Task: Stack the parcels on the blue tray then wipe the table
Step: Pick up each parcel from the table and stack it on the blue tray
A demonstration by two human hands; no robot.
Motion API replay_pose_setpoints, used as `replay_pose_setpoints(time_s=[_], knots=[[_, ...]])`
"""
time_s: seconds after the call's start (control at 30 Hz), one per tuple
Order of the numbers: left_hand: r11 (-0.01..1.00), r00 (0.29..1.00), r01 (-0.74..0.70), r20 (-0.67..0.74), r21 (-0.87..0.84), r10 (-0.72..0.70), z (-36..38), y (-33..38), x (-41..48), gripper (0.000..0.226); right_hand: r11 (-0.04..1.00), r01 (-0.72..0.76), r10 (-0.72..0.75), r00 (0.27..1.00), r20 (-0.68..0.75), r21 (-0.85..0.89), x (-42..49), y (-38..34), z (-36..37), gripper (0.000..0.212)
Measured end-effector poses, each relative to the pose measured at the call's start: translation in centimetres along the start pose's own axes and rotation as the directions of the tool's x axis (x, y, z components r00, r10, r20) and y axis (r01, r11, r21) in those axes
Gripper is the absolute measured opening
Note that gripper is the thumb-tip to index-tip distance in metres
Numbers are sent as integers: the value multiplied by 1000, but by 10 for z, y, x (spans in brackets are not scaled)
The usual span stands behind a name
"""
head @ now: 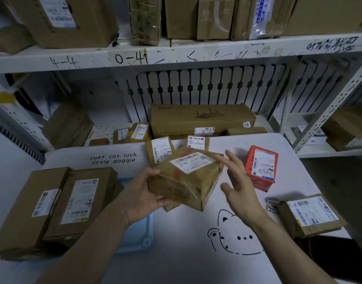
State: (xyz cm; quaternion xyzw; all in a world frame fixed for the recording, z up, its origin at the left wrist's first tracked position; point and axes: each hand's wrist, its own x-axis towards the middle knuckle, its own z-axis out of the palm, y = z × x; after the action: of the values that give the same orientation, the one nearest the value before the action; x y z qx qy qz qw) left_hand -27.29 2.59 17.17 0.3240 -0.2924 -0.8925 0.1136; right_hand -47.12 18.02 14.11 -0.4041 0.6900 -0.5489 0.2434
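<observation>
My left hand (143,198) grips a taped brown parcel (186,179) by its left end and holds it tilted above the middle of the white table (176,253). My right hand (240,185) hovers just right of that parcel with its fingers spread, apart from it. The blue tray (144,232) lies at the table's left, and two long brown parcels (63,203) rest on it side by side. A red parcel (261,168) stands to the right. Two small brown parcels (160,149) lie behind the held one. Another brown parcel (311,214) sits at the right edge.
A white shelf rack (176,56) full of cardboard boxes stands behind the table, with a long carton (202,117) on its lower level. A dark object (329,255) lies at the table's near right corner. Cartoon cat drawings mark the tabletop.
</observation>
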Motion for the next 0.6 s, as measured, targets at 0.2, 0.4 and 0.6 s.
replay_pose_setpoints(time_s=[0.2,0.4,0.6], knots=[[997,996,1,92,80,-9,-4,-19,4,79,467,-477,550,816,177,744,3,-5,7,39],[997,995,-19,99,72,12,-6,-26,3,83,427,-470,547,815,192,773,1,-6,6,40],[999,999,-31,11,-31,31,-4,-25,0,52,421,-475,518,825,226,772,1,-6,9,36]])
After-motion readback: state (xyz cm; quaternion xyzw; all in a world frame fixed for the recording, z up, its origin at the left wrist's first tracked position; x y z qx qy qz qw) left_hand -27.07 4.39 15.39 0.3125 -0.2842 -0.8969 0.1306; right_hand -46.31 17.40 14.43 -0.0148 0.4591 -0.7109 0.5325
